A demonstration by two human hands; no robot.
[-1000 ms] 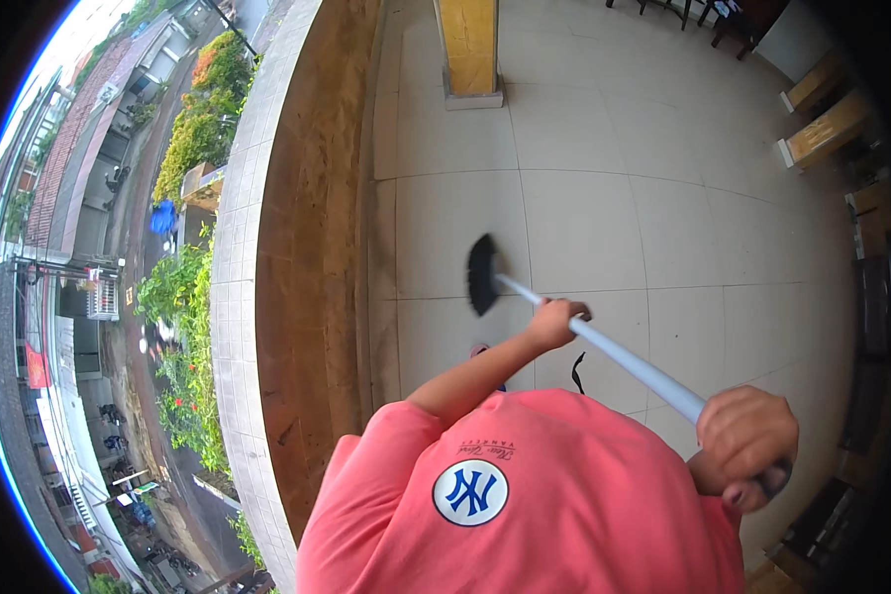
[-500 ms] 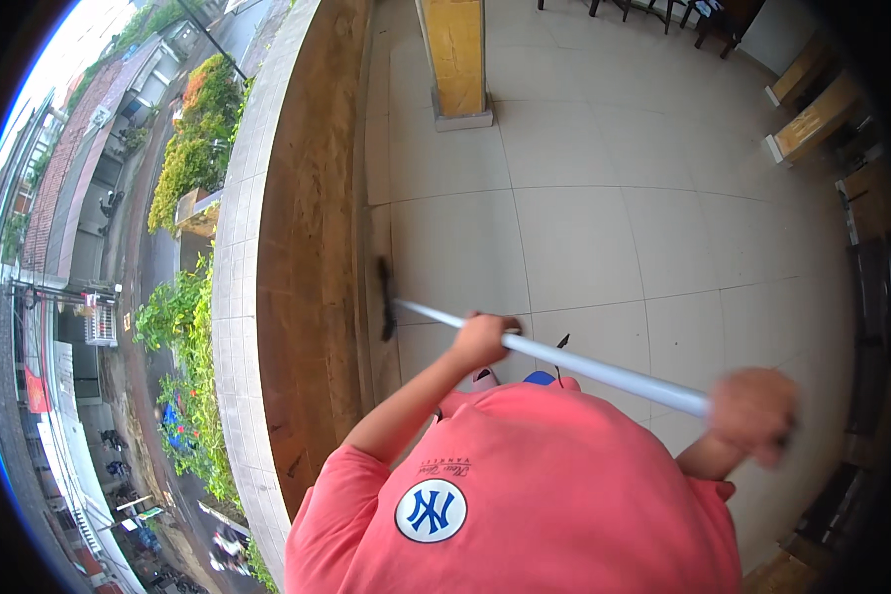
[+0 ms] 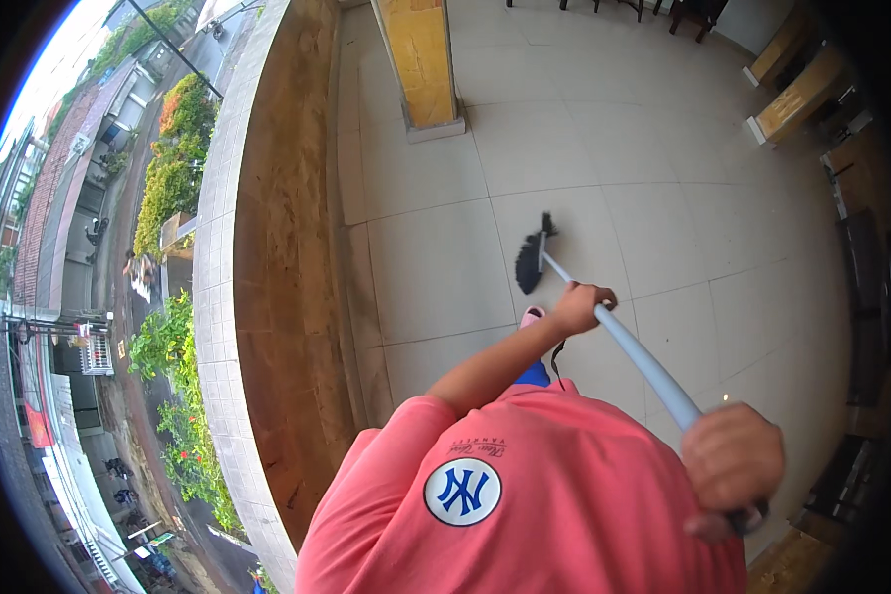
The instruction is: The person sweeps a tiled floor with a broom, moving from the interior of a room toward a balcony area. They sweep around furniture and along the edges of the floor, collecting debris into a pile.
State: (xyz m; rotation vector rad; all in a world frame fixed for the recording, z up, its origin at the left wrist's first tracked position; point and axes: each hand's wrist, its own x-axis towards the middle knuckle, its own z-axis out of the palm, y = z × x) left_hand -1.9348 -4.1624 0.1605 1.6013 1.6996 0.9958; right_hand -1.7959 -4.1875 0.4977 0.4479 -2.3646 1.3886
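Note:
I hold a broom with a pale grey handle [image 3: 632,346] and a black bristle head [image 3: 532,259] that rests on the light tiled floor [image 3: 436,267] in front of me. My left hand [image 3: 581,306] grips the handle low down, arm stretched forward. My right hand [image 3: 731,467] is closed around the handle's top end near my chest. My pink shirt [image 3: 525,485] fills the lower middle of the view.
A low parapet wall [image 3: 267,287] with a tiled top runs along the left, with a street and plants far below. A yellow pillar [image 3: 421,61] stands ahead. Wooden benches [image 3: 797,94] and dark furniture line the right side.
The broom head has swept from beside the wall on the left back to the right and forward. Both hands stayed on the handle.

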